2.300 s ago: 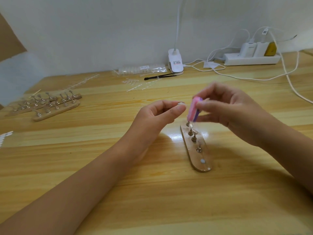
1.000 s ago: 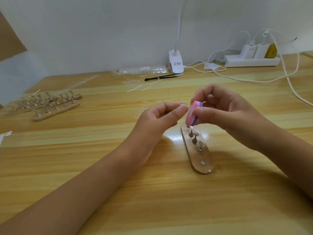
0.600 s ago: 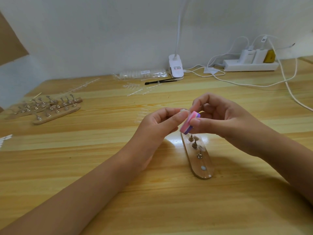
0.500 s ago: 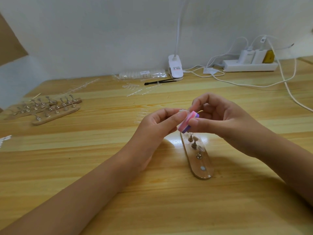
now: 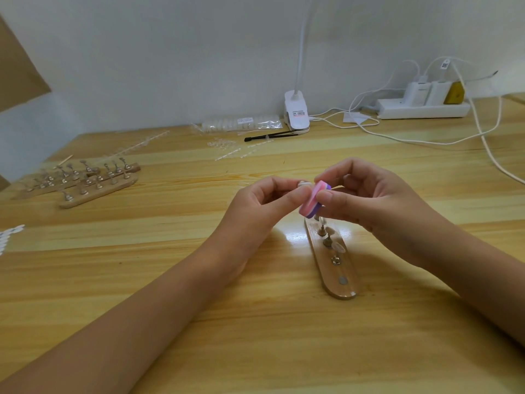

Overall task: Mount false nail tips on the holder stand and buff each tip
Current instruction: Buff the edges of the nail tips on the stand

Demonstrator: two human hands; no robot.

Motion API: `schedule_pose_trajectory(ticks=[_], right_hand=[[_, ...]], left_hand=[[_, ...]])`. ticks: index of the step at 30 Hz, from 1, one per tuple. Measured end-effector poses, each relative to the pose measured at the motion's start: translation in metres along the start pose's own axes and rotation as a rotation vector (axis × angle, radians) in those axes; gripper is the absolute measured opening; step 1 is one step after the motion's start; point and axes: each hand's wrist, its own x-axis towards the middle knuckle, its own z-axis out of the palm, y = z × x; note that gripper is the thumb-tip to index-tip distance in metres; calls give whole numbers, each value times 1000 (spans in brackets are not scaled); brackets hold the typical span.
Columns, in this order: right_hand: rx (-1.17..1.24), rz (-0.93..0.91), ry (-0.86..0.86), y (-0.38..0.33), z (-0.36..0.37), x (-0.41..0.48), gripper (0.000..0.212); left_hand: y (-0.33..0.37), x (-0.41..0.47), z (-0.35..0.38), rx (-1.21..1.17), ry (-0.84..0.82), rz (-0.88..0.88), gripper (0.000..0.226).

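My left hand [image 5: 255,206] pinches a small pale nail tip [image 5: 303,184] between thumb and forefinger, above the table. My right hand [image 5: 369,200] grips a pink and purple buffer block [image 5: 314,199], whose pink face lies against the tip and my left thumb. Just below both hands a wooden holder stand [image 5: 331,257] lies on the table, running away from me. Its far pegs carry clear nail tips [image 5: 336,247]; the nearest spot shows only a bare metal disc [image 5: 343,280]. Its far end is hidden behind the buffer.
More wooden holder stands [image 5: 93,183] with metal pegs lie at the left. Packs and strips of clear tips [image 5: 241,123], a black tool [image 5: 270,135] and a white clip lamp [image 5: 297,113] sit at the back. A power strip [image 5: 423,108] and white cables [image 5: 488,143] occupy the back right.
The two hands came together: the buffer block moved left from above the stand until it met the tip in my left fingers. The view also shifted slightly.
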Motion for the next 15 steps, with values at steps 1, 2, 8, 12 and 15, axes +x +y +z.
schedule_pose_trajectory(ticks=[1,2,8,12,15], right_hand=[[11,-5,6,1,0,0,33],[16,-9,9,1,0,0,32],[13,-27,12,0,1,0,32],[-16,-47,25,-2,0,-1,30],[-47,-67,33,-2,0,-1,29]], left_hand=[[2,0,0,26,8,21,34],[3,-1,-1,47,20,42,31],[9,-3,-1,111,39,112,32],[10,-4,-1,178,56,173,34],[10,-5,0,247,77,238,27]])
